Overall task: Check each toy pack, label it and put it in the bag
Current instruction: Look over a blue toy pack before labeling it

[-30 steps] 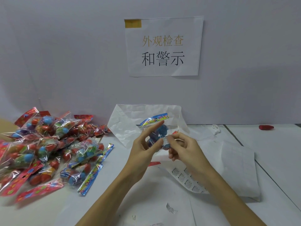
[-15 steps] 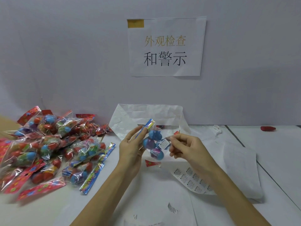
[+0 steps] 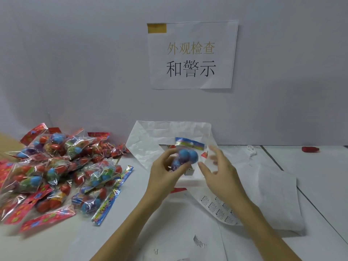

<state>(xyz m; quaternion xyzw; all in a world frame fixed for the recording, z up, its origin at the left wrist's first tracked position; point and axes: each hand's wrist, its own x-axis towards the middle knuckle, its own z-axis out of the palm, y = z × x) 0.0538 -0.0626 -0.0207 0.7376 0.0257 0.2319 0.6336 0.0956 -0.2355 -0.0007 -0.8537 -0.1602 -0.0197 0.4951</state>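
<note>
My left hand (image 3: 163, 173) grips a clear toy pack (image 3: 185, 155) of blue and purple balls with a blue header card, held upright in front of the white bag (image 3: 150, 140). A small white label shows at the pack's lower edge. My right hand (image 3: 218, 172) is beside the pack on its right, fingers spread and blurred, holding nothing. A sheet of warning labels (image 3: 218, 208) lies under my right forearm.
A big heap of toy packs (image 3: 56, 166) with red and blue headers covers the left of the table. Loose white backing paper (image 3: 278, 194) lies at the right. A small red object (image 3: 309, 149) sits far right by the wall. A printed sign (image 3: 191, 57) hangs above.
My right hand has let go of the label and pack and opened beside it. My left hand turned the pack so its header faces me and moved it slightly toward the bag.
</note>
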